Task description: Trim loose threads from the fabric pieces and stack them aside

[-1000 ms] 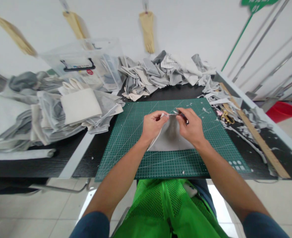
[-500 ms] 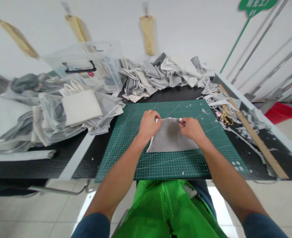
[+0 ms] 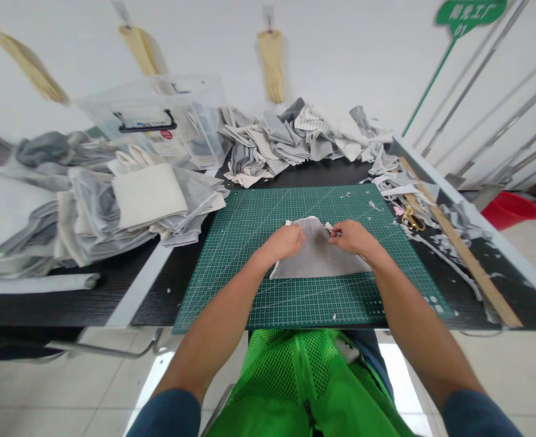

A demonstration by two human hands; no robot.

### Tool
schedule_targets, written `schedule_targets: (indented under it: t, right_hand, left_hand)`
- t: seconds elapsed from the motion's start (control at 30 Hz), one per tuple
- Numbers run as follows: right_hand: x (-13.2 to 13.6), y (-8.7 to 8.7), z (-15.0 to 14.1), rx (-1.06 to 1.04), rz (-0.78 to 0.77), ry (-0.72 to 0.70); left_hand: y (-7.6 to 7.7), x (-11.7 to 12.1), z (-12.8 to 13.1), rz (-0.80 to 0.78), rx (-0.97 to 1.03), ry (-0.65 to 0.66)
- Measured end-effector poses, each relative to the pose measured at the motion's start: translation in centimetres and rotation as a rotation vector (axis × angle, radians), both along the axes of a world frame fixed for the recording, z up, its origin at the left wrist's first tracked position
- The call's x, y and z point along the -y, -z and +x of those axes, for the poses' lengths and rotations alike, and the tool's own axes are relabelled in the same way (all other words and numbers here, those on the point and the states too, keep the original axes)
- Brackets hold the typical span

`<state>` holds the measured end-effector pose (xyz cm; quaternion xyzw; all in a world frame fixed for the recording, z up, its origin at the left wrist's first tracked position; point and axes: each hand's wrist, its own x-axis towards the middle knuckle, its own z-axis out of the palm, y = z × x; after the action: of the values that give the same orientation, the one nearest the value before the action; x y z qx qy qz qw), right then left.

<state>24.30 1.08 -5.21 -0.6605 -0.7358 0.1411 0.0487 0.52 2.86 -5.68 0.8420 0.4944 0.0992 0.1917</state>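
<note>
A grey fabric piece (image 3: 317, 258) lies flat on the green cutting mat (image 3: 249, 243). My left hand (image 3: 284, 242) rests on the fabric's left part with fingers curled and pressing it down. My right hand (image 3: 352, 237) sits at the fabric's upper right corner, closed round a small dark-handled tool (image 3: 332, 229) whose tip touches the cloth edge. Most of the tool is hidden by my fingers.
Stacks of grey and white fabric (image 3: 113, 200) fill the left of the table. A heap of cloth pieces (image 3: 295, 139) lies behind the mat beside a clear plastic box (image 3: 158, 121). Gold scissors (image 3: 411, 217), scraps and a wooden ruler (image 3: 459, 243) lie on the right.
The fabric, held up between both hands a second ago, now lies flat on the mat. Both hands have come down and a little toward me.
</note>
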Motion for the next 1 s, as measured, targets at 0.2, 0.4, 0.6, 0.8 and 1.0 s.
schedule_targets:
  t: [0.2,0.4,0.6,0.8,1.0]
  right_hand:
    - [0.1,-1.0,1.0,-0.005,0.001,-0.013]
    - [0.0,-1.0,1.1,-0.113,0.096,0.122]
    - [0.0,-0.8,1.5,-0.356,0.482,0.347]
    - [0.7,-1.0,0.1,-0.312,0.478,0.268]
    - [1.3,-2.1,-0.8,-0.200,0.341,0.226]
  left_hand:
    - [-0.3,-0.4,0.0,0.015,0.067,-0.022]
    - [0.2,0.3,0.7,0.031,-0.073,0.006]
    - [0.2,-1.2,0.1,0.172,0.099,-0.161]
    - [1.6,-2.1,2.4,0.202,0.213,-0.014]
    - [1.7,-2.0,2.4,0.196,0.044,-0.139]
